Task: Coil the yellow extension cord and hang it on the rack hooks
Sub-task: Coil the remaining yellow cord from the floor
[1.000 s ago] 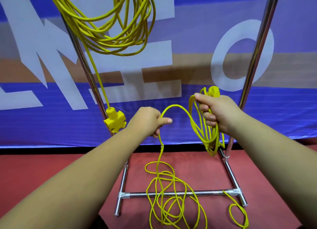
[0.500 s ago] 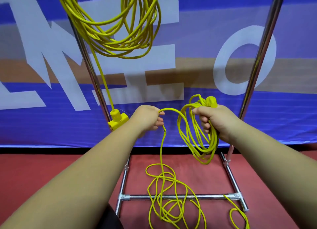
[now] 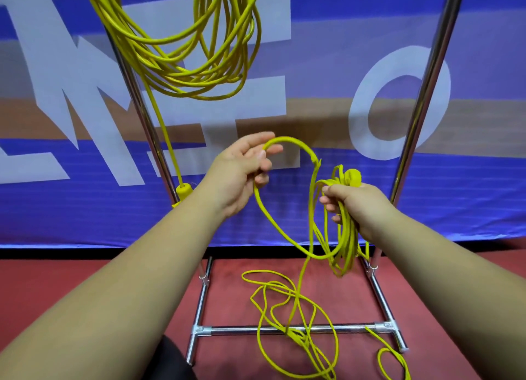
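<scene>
Lifted higher than before, the left hand [image 3: 244, 170] loosely pinches a fresh loop of the yellow extension cord [image 3: 291, 139] beside the right hand [image 3: 357, 206], which grips the gathered coil; slack lies on the floor [image 3: 355, 291] over the rack [image 3: 242, 329] base.

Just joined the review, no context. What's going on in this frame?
A person is coiling the yellow extension cord by hand. The right hand grips a bundle of finished loops, the cord's bulky end poking out above the fist. The left hand holds a fresh loop raised beside it. The uncoiled length lies tangled on the red floor, across the rack base bar. A second yellow coil hangs at the rack's upper left.
</scene>
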Demonstrator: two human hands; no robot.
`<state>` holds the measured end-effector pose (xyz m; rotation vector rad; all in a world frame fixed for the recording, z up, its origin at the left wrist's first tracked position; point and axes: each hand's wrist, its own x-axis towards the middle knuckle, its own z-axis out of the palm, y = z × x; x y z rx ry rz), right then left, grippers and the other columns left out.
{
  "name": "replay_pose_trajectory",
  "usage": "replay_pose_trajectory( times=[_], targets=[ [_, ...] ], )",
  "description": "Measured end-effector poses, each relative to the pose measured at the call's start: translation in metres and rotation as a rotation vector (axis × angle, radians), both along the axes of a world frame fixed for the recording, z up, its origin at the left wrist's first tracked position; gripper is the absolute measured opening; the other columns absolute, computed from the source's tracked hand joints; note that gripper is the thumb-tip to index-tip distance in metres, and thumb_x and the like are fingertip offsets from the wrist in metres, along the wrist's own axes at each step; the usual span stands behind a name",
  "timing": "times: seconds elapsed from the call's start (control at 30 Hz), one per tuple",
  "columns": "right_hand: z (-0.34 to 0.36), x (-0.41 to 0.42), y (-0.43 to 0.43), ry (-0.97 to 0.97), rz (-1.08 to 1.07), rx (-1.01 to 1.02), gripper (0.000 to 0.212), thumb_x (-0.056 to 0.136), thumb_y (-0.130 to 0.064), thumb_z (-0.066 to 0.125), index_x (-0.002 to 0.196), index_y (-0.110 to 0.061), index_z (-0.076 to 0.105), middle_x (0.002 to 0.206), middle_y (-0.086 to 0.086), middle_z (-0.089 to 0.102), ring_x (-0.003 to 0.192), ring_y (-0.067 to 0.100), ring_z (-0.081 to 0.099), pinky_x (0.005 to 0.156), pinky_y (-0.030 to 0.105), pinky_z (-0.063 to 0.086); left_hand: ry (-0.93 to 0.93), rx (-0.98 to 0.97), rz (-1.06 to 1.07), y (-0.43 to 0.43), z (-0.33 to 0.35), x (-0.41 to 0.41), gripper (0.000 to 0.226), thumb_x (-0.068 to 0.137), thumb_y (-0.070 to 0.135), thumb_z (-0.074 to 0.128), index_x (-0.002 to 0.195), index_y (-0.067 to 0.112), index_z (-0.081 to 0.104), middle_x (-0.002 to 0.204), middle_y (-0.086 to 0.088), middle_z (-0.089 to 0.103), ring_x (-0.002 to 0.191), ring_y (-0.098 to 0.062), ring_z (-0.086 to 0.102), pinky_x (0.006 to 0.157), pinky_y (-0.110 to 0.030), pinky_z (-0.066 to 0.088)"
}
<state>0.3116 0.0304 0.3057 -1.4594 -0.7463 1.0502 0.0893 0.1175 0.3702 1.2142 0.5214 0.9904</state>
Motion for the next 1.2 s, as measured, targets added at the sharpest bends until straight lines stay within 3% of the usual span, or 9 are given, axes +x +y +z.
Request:
replay_pose_trajectory(
  times=[0.1, 0.2, 0.4, 0.6, 0.73, 0.87, 1.0, 1.1, 1.2],
  targets=[
    [0.003, -0.003, 0.001, 0.087, 0.066, 0.036, 0.020, 0.099, -0.017, 0.066, 0.116, -0.007, 0.073, 0.110, 0.010, 0.081, 0.095, 0.022, 0.077, 0.078, 0.035, 0.061, -0.141, -0.010, -0.037, -0.001, 0.008, 0.005, 0.050, 0.094, -0.020, 0.041, 0.125, 0.012, 0.065, 0.108, -0.010, 0.073, 0.064, -0.008, 0.050, 0.052, -0.021, 0.033],
    [0.010, -0.015, -0.003, 0.159, 0.227, 0.079, 0.024, 0.105, -0.016, 0.054, 0.122, -0.003, 0.067, 0.111, 0.014, 0.080, 0.106, 0.029, 0.077, 0.091, 0.040, 0.061, -0.060, 0.023, -0.004, 0.000, -0.001, 0.007, 0.042, 0.100, -0.014, 0.042, 0.122, 0.012, 0.066, 0.107, -0.009, 0.074, 0.065, -0.009, 0.050, 0.052, -0.021, 0.033],
    [0.023, -0.037, -0.009, 0.224, 0.252, 0.022, 0.030, 0.105, -0.030, 0.060, 0.087, -0.007, 0.067, 0.072, 0.007, 0.067, 0.057, 0.020, 0.066, 0.054, 0.035, 0.058, 0.321, 0.115, 0.212, 0.020, -0.031, -0.004, 0.030, 0.106, -0.001, 0.042, 0.117, 0.015, 0.065, 0.099, -0.004, 0.074, 0.062, -0.009, 0.046, 0.052, -0.022, 0.034],
    [0.025, -0.048, -0.010, 0.379, 0.319, 0.024, 0.048, 0.095, -0.065, 0.063, 0.087, -0.017, 0.059, 0.071, -0.002, 0.052, 0.047, 0.011, 0.041, 0.041, 0.025, 0.037, 0.666, 0.381, 0.286, 0.026, -0.053, -0.008, 0.023, 0.106, 0.014, 0.051, 0.111, 0.031, 0.065, 0.100, 0.001, 0.073, 0.071, -0.005, 0.051, 0.068, -0.026, 0.043],
    [0.027, -0.048, -0.010, 0.461, 0.324, 0.055, 0.038, 0.092, -0.055, 0.073, 0.088, -0.020, 0.059, 0.066, -0.006, 0.047, 0.044, 0.009, 0.037, 0.039, 0.022, 0.034, 0.797, 0.450, 0.206, 0.024, -0.066, -0.007, 0.015, 0.104, 0.022, 0.058, 0.108, 0.035, 0.064, 0.099, -0.007, 0.068, 0.074, -0.012, 0.052, 0.070, -0.031, 0.046],
    [0.027, -0.044, -0.010, 0.454, 0.241, 0.041, 0.027, 0.097, -0.042, 0.072, 0.086, -0.019, 0.063, 0.061, -0.005, 0.046, 0.044, 0.008, 0.041, 0.038, 0.021, 0.037, 1.095, 0.610, 0.224, 0.023, -0.077, -0.002, 0.018, 0.099, 0.026, 0.068, 0.116, 0.022, 0.061, 0.114, -0.001, 0.063, 0.099, -0.020, 0.063, 0.089, -0.034, 0.051],
    [0.025, -0.035, -0.009, 0.406, 0.163, -0.002, 0.024, 0.099, -0.034, 0.067, 0.080, -0.020, 0.061, 0.060, -0.006, 0.050, 0.041, 0.007, 0.041, 0.037, 0.020, 0.033, 1.289, 0.463, 0.194, 0.008, -0.070, 0.009, 0.020, 0.098, 0.028, 0.065, 0.108, 0.012, 0.056, 0.103, -0.006, 0.065, 0.092, -0.027, 0.065, 0.080, -0.039, 0.053],
    [0.027, -0.030, -0.009, 0.399, 0.151, -0.010, 0.023, 0.098, -0.031, 0.063, 0.078, -0.021, 0.061, 0.064, -0.008, 0.052, 0.040, 0.007, 0.037, 0.036, 0.019, 0.029, 1.566, 0.359, -0.041, -0.009, -0.071, 0.012, 0.016, 0.100, 0.023, 0.056, 0.097, 0.007, 0.061, 0.090, -0.010, 0.066, 0.084, -0.031, 0.069, 0.072, -0.039, 0.058],
    [0.029, -0.027, -0.008, 0.440, 0.153, 0.008, 0.019, 0.100, -0.029, 0.060, 0.083, -0.020, 0.064, 0.060, -0.009, 0.048, 0.039, 0.006, 0.035, 0.036, 0.018, 0.028, 1.382, 0.028, -0.373, -0.020, -0.090, 0.013, 0.036, 0.101, 0.041, 0.063, 0.108, 0.005, 0.063, 0.102, -0.008, 0.066, 0.089, -0.029, 0.075, 0.067, -0.040, 0.061]
  ],
)
